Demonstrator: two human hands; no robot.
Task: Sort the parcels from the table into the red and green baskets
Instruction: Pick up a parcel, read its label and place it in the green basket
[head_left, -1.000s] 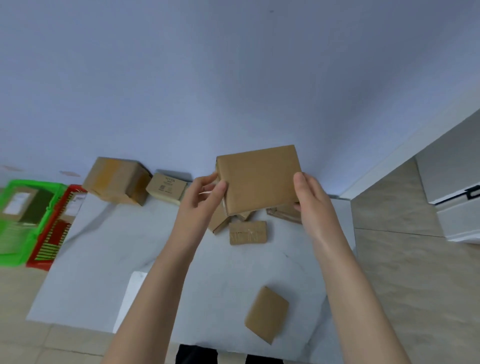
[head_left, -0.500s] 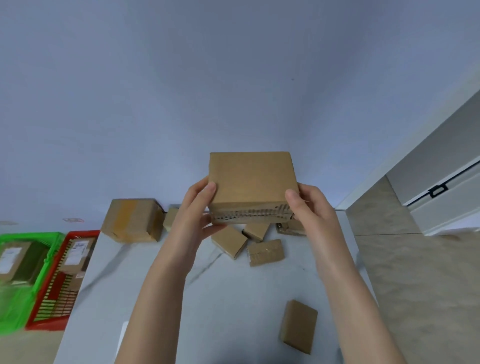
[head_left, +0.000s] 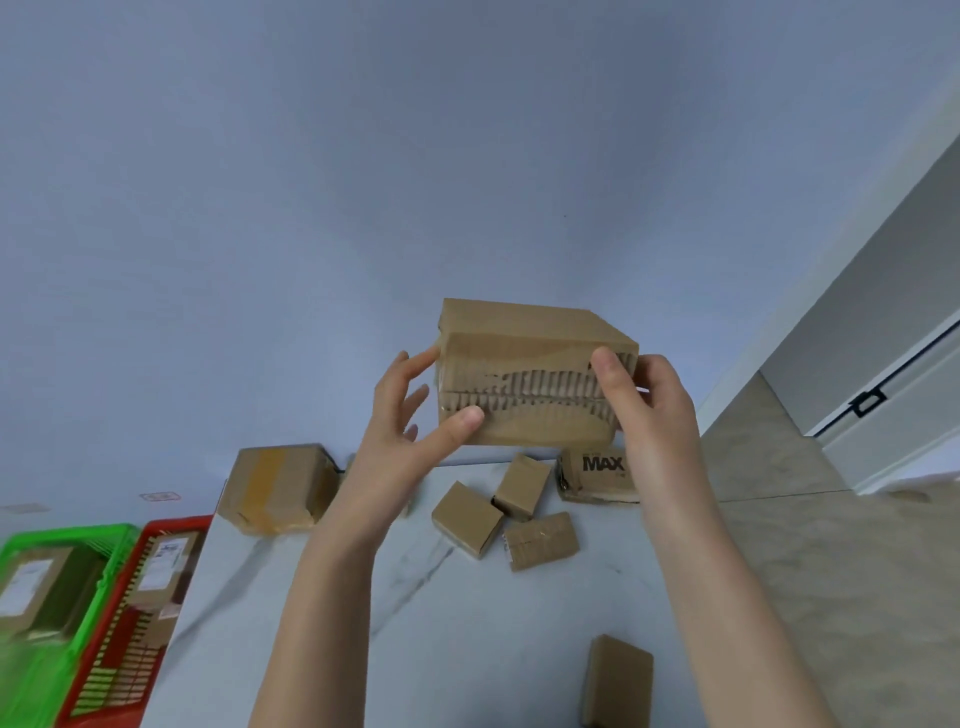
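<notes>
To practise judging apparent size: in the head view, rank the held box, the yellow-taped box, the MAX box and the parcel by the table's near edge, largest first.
1. held box, nearest the camera, so flattered.
2. yellow-taped box.
3-4. MAX box and near-edge parcel: unranked, one partly hidden, the other cropped.

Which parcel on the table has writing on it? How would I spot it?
Find the white table and look to its far right corner, just below the box held by the right hand. A brown parcel lies there; unlike the plain small boxes beside it, it bears the black word MAX.
</notes>
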